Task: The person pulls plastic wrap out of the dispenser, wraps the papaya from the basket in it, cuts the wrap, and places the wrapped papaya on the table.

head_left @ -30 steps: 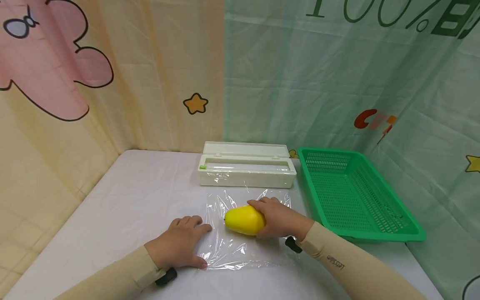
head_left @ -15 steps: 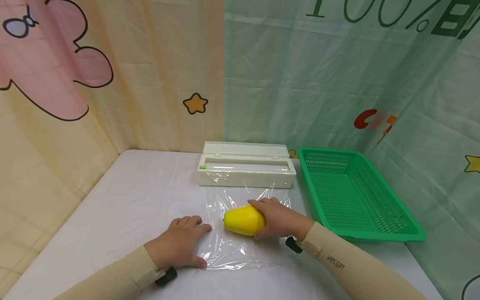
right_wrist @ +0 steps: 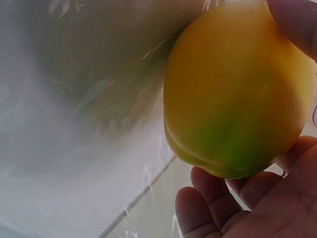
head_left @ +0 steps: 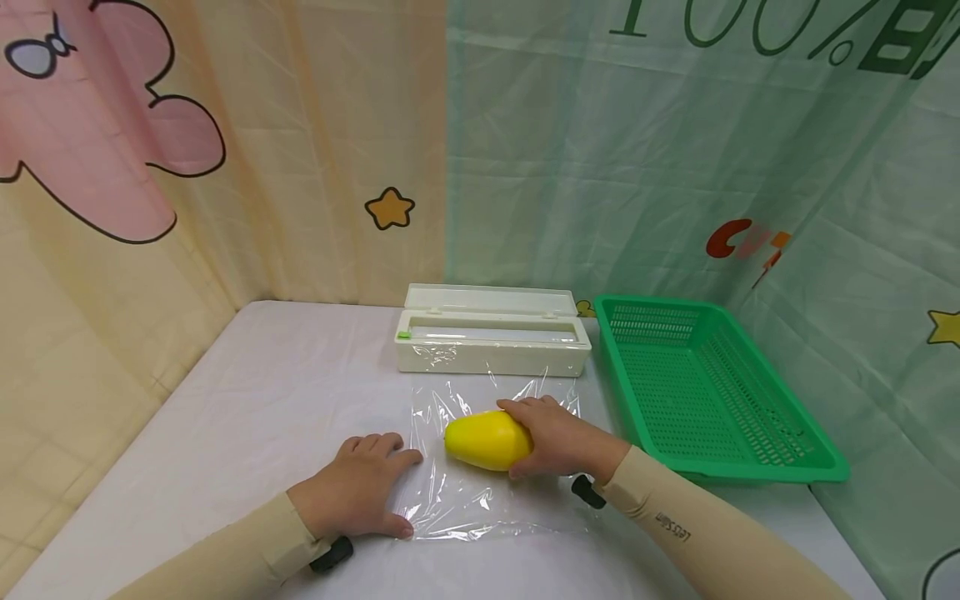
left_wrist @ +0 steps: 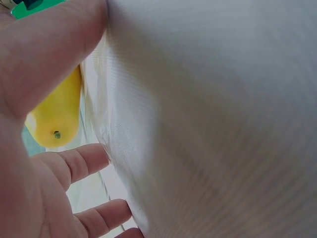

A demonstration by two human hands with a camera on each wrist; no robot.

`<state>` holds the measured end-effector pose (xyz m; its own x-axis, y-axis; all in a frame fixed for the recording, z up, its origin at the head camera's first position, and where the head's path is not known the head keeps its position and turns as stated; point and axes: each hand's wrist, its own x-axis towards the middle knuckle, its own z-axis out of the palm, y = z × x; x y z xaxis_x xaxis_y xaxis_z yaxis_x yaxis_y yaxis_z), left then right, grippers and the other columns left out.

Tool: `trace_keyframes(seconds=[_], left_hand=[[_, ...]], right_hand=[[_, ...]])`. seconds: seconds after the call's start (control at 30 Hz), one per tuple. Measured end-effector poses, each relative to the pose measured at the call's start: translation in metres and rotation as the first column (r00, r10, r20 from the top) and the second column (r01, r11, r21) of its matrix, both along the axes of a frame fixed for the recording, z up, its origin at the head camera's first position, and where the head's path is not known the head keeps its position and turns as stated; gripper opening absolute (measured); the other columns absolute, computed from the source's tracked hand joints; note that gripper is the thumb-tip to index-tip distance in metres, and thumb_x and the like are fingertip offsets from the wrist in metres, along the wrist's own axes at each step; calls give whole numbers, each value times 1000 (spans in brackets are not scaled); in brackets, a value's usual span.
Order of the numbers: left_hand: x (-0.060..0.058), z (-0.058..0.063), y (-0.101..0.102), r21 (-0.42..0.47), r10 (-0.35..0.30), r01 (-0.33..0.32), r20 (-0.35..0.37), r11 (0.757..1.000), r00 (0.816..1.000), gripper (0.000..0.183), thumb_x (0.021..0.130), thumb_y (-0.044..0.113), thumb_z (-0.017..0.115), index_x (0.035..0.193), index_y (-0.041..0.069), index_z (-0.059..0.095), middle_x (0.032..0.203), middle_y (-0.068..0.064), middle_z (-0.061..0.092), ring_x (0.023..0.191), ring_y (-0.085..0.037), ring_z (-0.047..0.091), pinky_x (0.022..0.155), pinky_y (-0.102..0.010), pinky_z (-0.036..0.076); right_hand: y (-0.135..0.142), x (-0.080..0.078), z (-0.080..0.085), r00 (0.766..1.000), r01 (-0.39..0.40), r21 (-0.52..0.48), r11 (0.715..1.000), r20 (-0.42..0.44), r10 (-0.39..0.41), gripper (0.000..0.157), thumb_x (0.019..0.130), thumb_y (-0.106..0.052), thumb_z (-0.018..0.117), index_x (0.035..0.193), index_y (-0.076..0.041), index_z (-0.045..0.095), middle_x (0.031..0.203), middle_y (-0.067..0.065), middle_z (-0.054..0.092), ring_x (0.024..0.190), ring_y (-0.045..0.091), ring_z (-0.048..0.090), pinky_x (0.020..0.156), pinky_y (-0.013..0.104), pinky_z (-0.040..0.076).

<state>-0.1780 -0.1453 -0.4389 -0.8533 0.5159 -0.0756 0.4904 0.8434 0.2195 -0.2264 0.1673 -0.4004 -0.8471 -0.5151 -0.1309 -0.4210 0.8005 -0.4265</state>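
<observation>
A sheet of clear cling film (head_left: 457, 508) lies on the white table, running out from a white cling film box (head_left: 491, 358) with its lid raised. On the film rests a yellow papaya (head_left: 486, 440), its narrow end pointing left. My right hand (head_left: 558, 435) grips the wide end, thumb on the near side and fingers on the far side. A green patch on that end of the papaya (right_wrist: 233, 109) shows in the right wrist view. My left hand (head_left: 356, 486) is spread flat at the film's left edge, its thumb and fingertips touching down there.
A green plastic basket (head_left: 720, 392) stands to the right, beyond my right forearm. Printed curtains (head_left: 315, 167) close off the back and sides of the table. A small green slider (head_left: 403, 335) sits at the left of the box.
The papaya has shifted very slightly left under my right hand, and the dark spot on its narrow tip no longer shows in the head view. My left hand has stayed in place.
</observation>
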Motion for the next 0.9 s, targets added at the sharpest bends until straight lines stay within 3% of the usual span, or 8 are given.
trace_keyframes(seconds=[0.9], left_hand=[[0, -2, 0, -17, -14, 14, -21, 1000, 1000, 92, 67, 63, 91, 142, 19, 60, 141, -16, 56, 131, -38, 53, 110, -60, 38]], right_hand=[[-1, 1, 1, 1000, 7, -24, 1000, 13, -7, 92, 80, -17, 92, 158, -8, 45, 153, 11, 54, 137, 35, 47, 115, 54, 47]])
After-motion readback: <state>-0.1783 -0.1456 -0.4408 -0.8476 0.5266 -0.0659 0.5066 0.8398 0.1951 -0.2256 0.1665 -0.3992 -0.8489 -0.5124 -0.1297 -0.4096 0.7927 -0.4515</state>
